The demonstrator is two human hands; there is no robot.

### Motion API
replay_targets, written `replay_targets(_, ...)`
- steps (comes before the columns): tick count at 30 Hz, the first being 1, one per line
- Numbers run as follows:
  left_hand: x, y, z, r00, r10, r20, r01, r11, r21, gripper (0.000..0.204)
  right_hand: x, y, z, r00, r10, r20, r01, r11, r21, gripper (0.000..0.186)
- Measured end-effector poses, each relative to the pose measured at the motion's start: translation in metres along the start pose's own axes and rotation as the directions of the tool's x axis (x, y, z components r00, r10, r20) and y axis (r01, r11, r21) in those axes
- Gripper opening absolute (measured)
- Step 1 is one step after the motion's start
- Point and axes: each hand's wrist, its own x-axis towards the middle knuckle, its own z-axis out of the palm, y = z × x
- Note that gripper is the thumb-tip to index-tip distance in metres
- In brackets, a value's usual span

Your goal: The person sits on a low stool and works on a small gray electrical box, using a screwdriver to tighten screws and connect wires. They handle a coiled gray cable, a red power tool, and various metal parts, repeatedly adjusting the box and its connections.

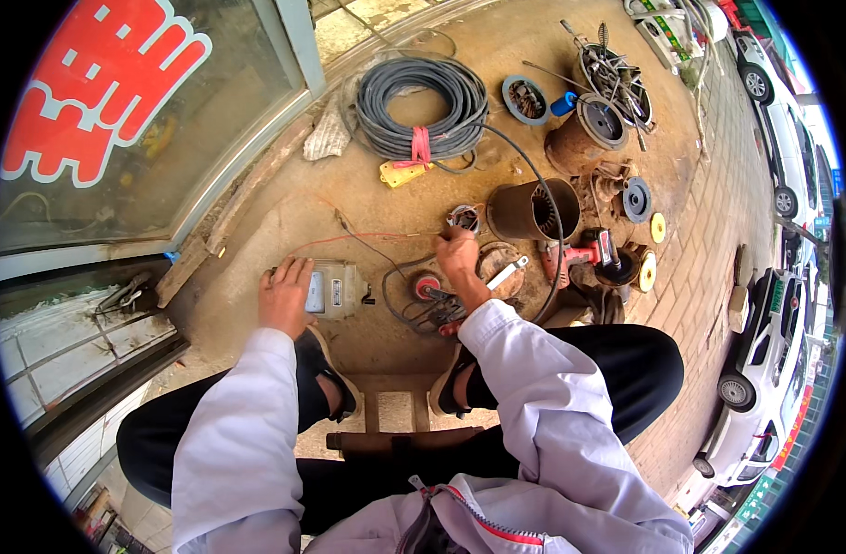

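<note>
The grey jacket (441, 512) with its red-edged zip is sitting nearest the camera, its two pale sleeves running forward over dark trousers (617, 355). The left hand (287, 291) is resting palm down, open, with its fingers extended over the left part of a grey meter box (349, 277). The box is lying on the concrete ground (257, 242) just beyond the left shoe (312, 365). Its window side is facing up, and its long axis seems to be running left to right, though the hand is hiding the left end; the right end is pointing towards a red round piece (426, 277) and tangled dark wires (421, 319).

The right hand (460, 258) is bending its fingers down at a small round container (463, 218); whether they are gripping anything, I cannot tell. Beyond the box, a thin red wire (349, 237) is crossing the ground. Bare concrete is stretching left of the box to a wooden strip (234, 205) along the doorway. To the right, a large open cylinder (510, 212) and a red power drill (580, 254) are crowding the space.
</note>
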Motion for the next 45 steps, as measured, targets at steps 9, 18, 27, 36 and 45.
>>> replay_targets(9,-0.001,-0.001,0.001,1.000,0.020,0.000,-0.020,1.000,-0.019,0.107,0.034,-0.021,-0.020,0.650,-0.720,0.244,0.527,0.195,-0.827,0.020)
replay_targets(18,0.002,-0.004,0.004,0.999,0.026,-0.023,-0.026,0.999,-0.027,0.109,0.051,-0.028,-0.012,0.715,-0.337,0.612,0.654,0.013,-0.757,0.018)
replay_targets(27,0.000,-0.004,0.005,1.000,0.025,-0.014,-0.026,0.999,-0.030,0.112,0.053,-0.029,-0.017,0.628,-0.382,0.678,0.726,-0.028,-0.688,0.012)
replay_targets(36,0.004,0.001,0.001,0.999,0.017,0.029,-0.016,1.000,-0.019,0.109,0.014,-0.148,-0.085,0.536,-0.623,0.570,0.843,0.365,-0.395,0.015)
replay_targets(45,-0.001,-0.009,0.001,0.998,0.051,0.038,-0.053,0.998,0.034,0.112,-0.126,-0.255,-0.254,0.582,-0.803,0.130,0.791,0.595,0.141,0.025)
